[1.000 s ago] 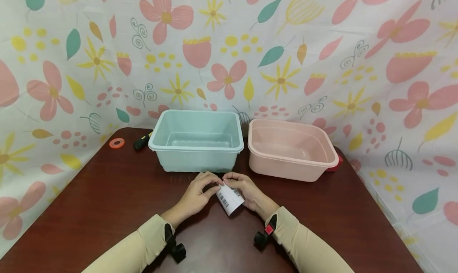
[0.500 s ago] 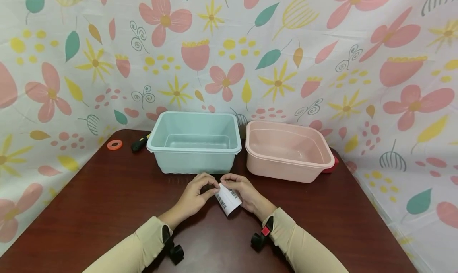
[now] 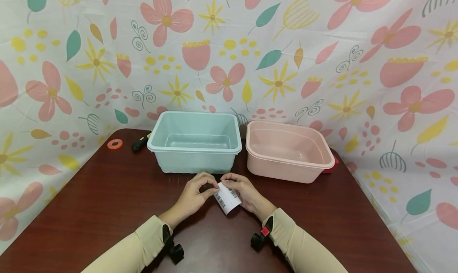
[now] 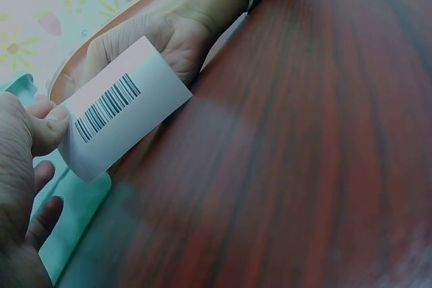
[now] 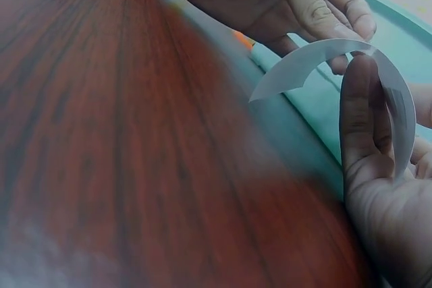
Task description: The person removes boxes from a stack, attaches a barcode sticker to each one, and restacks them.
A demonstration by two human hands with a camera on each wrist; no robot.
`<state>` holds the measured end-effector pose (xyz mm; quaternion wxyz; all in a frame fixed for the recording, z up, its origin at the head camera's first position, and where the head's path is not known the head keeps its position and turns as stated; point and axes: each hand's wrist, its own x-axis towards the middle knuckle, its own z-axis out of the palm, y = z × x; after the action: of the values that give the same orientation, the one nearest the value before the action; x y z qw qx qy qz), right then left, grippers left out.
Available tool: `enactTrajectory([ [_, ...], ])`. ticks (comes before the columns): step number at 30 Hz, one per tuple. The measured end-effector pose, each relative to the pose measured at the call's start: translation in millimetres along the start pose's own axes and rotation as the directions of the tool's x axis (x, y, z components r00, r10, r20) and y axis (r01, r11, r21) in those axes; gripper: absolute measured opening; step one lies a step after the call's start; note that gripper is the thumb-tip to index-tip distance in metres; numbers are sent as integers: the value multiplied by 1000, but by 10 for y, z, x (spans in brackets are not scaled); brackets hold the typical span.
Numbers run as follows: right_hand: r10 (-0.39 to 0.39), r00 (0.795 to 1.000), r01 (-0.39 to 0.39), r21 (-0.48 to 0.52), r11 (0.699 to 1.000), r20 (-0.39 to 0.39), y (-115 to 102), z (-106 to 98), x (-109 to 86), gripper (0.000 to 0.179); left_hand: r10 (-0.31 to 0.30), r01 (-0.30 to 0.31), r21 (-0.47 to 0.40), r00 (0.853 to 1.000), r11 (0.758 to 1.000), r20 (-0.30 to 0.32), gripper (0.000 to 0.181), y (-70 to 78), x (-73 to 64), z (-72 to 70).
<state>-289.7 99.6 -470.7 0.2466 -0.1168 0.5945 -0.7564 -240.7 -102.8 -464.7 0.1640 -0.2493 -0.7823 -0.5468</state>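
Note:
A white paper label (image 3: 229,200) with black barcodes is bent into an arch between my hands, in front of the bins. My left hand (image 3: 194,194) pinches its upper left edge between thumb and fingers. At the upper right edge, my right hand (image 3: 251,193) has its thumb and forefinger close to the left fingertips, pinching the paper. The left wrist view shows one barcode on the outer face of the label (image 4: 111,109). From the right wrist camera, the label (image 5: 403,119) curves over the right thumb, with its plain underside showing.
Behind the hands stand a light blue bin (image 3: 195,160) and, to its right, a pink bin (image 3: 282,168). An orange tape roll (image 3: 115,144) and a dark-handled tool (image 3: 138,144) lie at the back left. Something red (image 3: 330,166) pokes out behind the pink bin.
The head view has shifted slightly. Both hands keep their pinch on the label, whose lower end has tilted and lifted a little.

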Motion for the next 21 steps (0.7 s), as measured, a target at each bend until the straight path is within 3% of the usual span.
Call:
enactTrajectory([
  [7,-31,999,31,-4,1000,-26,4,5,1,22,50,-49,13,999,999,-22,15,-116,1,-9],
  [13,-42,999,42,-1,999,-20,9,-2,10,18,77,-76,21,997,997,-21,15,-126,6,-27],
  [21,-53,997,53,-1,999,-51,16,-26,-4,27,92,-90,40,995,995,-36,15,-115,1,-38],
])
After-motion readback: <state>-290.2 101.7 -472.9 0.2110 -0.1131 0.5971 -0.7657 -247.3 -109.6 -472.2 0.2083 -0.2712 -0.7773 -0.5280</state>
